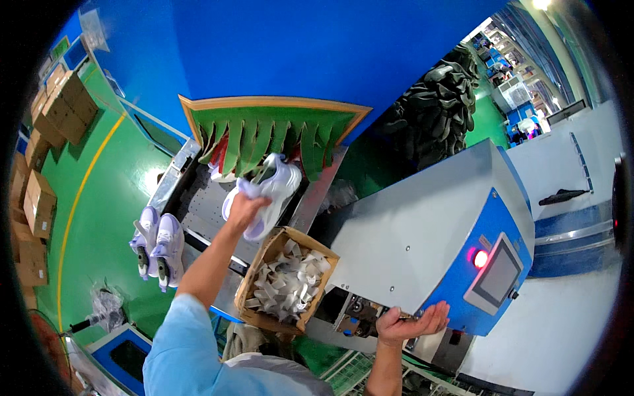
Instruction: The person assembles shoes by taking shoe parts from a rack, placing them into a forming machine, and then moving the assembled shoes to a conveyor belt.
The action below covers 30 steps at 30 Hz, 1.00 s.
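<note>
My left hand [249,208] reaches forward over a metal conveyor bed and is closed on a white sneaker [284,187] with lavender parts. More white and lavender upper shows beside the fingers; I cannot tell whether it belongs to a second shoe. Just behind the sneaker hang green strip curtains [254,145] over a machine opening. My right hand [413,323] is palm up by the lower edge of a grey and blue machine [422,231], fingers stretched out and apart from the thumb. Nothing held shows clearly in it.
An open cardboard box [254,317] of white paper-like pieces stands between my arms. A pair of white and lavender sneakers [165,244] sits left of the conveyor. Dark shoe-shaped pieces [442,99] are heaped at the back right. Cartons [66,105] line the far left.
</note>
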Each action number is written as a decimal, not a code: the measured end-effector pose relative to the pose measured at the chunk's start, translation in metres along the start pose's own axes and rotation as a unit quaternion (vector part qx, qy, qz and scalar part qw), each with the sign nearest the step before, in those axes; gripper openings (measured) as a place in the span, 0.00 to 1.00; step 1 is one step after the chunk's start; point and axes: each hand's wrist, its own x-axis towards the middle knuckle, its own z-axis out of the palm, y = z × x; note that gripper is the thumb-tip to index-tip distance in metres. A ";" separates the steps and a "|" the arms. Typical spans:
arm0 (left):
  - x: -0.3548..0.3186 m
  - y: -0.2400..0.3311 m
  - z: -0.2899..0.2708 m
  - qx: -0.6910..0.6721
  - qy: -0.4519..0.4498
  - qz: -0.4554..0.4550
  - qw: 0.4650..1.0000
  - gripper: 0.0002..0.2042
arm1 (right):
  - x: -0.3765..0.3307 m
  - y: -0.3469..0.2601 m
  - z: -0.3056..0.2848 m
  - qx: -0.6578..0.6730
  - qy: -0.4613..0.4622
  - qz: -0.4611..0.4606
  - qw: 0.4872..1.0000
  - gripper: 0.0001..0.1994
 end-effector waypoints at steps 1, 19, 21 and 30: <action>-0.031 0.000 -0.013 -0.051 -0.020 0.026 0.998 0.16 | 0.005 -0.006 -0.011 0.029 -0.042 0.019 0.999 0.31; -0.359 0.024 0.046 0.218 -0.465 0.138 0.847 0.20 | -0.153 -0.005 -0.097 0.636 -0.363 0.648 -0.208 0.24; -0.388 0.014 0.070 0.159 -0.446 -0.090 0.876 0.16 | -0.195 -0.001 -0.115 0.699 -0.322 0.638 -0.005 0.19; -0.422 -0.021 0.124 -0.076 -0.351 -0.127 0.925 0.19 | -0.169 0.080 -0.159 0.706 -0.346 0.539 0.301 0.45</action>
